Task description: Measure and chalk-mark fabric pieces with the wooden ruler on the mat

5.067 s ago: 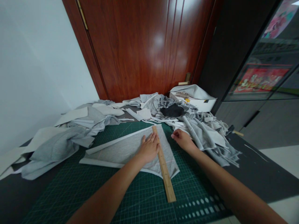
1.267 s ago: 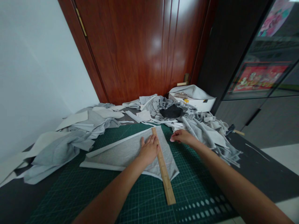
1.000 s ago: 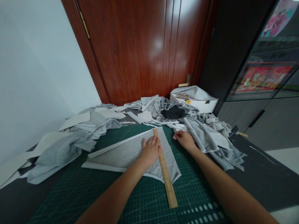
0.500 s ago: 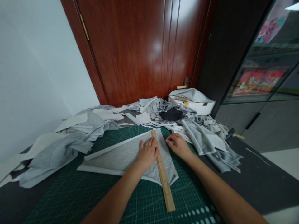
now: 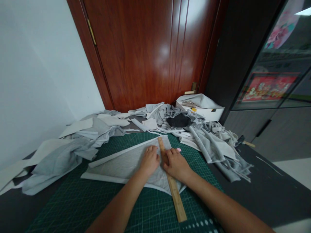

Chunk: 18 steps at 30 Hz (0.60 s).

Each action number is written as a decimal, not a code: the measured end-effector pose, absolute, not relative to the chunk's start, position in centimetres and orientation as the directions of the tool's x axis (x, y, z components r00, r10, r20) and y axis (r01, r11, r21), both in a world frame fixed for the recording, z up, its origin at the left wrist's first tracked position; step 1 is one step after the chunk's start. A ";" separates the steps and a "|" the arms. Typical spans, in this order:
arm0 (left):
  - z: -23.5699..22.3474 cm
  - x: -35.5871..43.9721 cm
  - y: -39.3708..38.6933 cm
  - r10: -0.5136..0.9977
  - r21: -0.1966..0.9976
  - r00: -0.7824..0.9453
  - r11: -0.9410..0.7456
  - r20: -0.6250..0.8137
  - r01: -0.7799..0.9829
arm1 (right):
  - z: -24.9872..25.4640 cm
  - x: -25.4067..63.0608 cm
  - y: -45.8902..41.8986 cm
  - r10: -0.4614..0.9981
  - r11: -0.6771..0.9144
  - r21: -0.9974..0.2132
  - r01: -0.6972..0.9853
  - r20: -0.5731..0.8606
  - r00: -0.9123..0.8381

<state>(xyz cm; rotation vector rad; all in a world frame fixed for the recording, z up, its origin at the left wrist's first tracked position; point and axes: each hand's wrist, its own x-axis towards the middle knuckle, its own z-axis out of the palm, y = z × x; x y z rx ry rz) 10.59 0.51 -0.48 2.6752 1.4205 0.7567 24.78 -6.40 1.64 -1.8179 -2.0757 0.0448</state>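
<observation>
A grey cloth piece (image 5: pixel 126 163) with pale, folded-looking edges lies flat on a green cutting mat (image 5: pixel 150 212). Across its right part runs a wooden ruler (image 5: pixel 177 200), slanting toward me past the cloth's near edge. My right hand (image 5: pixel 177 164) grips the ruler around its middle, thumb at the left edge and fingers bent over it. Just left of the ruler, my left hand (image 5: pixel 150 160) rests on the cloth with its fingers laid down and nothing visibly held. A small pink piece (image 5: pixel 179 149) lies on the mat beside my right fingers.
Heaps of grey and white fabric (image 5: pixel 63 158) line the left and back of the dark table (image 5: pixel 264 191). More scraps (image 5: pixel 218 145) lie at right. A white box (image 5: pixel 211 113) with cloth on top stands before the wooden door (image 5: pixel 145 58).
My right hand has moved left from beside the cloth onto the ruler. My left hand has come off the ruler onto the cloth. The pink piece now shows; the ruler's near end shifted slightly right.
</observation>
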 end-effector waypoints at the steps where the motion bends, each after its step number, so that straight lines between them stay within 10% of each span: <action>1: -0.3 10.4 0.5 0.782 0.231 0.472 -0.588 0.407 0.775 | 1.6 24.8 -6.4 0.961 0.155 -0.259 0.953 0.264 -0.084; 18: 1.2 8.9 0.9 0.804 0.171 0.478 -0.558 0.353 0.812 | 0.9 27.9 -4.6 0.988 -0.024 -0.494 0.869 0.122 0.097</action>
